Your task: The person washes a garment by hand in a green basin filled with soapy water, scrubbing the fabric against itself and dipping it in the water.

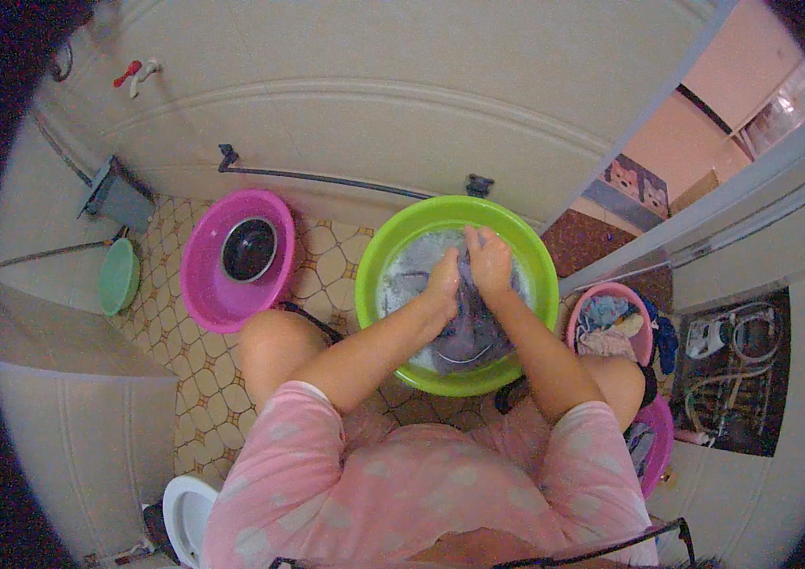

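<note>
A large green plastic basin (548, 284) stands on the floor between my knees, with whitish soapy water (402, 259) in it. A dark greyish-purple garment (473, 331) lies partly in the water. Its upper part is bunched between my hands. My left hand (445, 281) and my right hand (490, 259) are both closed on this cloth, close together over the middle of the basin. Some of the fingers are hidden behind the hands and the fabric.
Left of me a pink basin (207, 284) holds a dark round bowl (249, 249). On the right stand a pink bucket (574, 323) of clothes and a magenta basin (662, 441). A dark rail (331, 179) runs along the wall, and a toilet seat (178, 501) is at lower left.
</note>
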{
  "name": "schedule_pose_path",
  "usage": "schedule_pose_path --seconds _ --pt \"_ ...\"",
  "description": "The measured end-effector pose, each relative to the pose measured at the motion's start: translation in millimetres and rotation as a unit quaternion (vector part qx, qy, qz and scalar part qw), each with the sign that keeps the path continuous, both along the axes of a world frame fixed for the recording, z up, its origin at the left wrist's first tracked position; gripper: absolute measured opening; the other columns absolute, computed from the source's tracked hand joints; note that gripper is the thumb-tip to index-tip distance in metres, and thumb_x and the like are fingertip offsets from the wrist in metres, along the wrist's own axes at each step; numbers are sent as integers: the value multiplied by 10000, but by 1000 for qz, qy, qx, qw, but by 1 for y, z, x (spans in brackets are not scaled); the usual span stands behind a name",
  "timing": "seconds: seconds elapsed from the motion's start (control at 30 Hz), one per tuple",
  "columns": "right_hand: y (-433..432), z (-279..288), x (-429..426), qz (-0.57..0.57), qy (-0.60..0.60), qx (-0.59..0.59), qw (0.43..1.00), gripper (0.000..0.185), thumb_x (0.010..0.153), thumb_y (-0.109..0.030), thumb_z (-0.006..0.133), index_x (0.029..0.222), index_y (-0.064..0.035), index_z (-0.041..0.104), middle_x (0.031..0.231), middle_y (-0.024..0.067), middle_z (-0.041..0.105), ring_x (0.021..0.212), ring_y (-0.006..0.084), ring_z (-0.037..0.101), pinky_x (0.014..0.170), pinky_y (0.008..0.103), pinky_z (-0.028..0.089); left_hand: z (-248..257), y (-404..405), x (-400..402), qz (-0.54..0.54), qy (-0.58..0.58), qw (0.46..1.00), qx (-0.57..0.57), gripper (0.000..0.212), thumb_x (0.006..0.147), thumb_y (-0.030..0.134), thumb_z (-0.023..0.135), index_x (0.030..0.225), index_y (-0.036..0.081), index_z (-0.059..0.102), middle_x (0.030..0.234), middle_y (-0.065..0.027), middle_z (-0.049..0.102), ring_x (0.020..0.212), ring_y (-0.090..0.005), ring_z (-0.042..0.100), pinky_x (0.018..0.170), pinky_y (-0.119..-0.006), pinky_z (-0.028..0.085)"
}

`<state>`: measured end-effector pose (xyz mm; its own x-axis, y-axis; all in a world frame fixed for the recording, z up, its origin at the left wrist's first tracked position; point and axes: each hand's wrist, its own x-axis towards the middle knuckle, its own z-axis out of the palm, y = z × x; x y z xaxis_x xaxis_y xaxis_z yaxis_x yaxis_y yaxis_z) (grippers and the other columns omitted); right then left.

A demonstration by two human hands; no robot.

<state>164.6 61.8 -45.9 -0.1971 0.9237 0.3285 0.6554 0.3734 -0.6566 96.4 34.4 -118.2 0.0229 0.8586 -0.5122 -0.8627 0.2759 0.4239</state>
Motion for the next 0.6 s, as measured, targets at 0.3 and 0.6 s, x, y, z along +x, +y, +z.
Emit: schedule_pose_path --seconds 0.3,0.6 --pt "4 -1 2 65 -155 153 974 286 804 -257 461 724 5 546 739 231 545 683 370 537 595 424 417 99 -27 0 -26 97 994 48 316 847 326 328 908 99 540 869 -56 568 786 -173 535 738 -319 417" --pt "-28 5 -13 72 -34 34 996 277 798 -285 439 818 -38 563 744 191 572 645 359 553 609 444 437 57 -20 -18 -69 48 988 132 320 852 313 349 1012 83 504 980 -75 547 879 -205 516 764 -346 423"
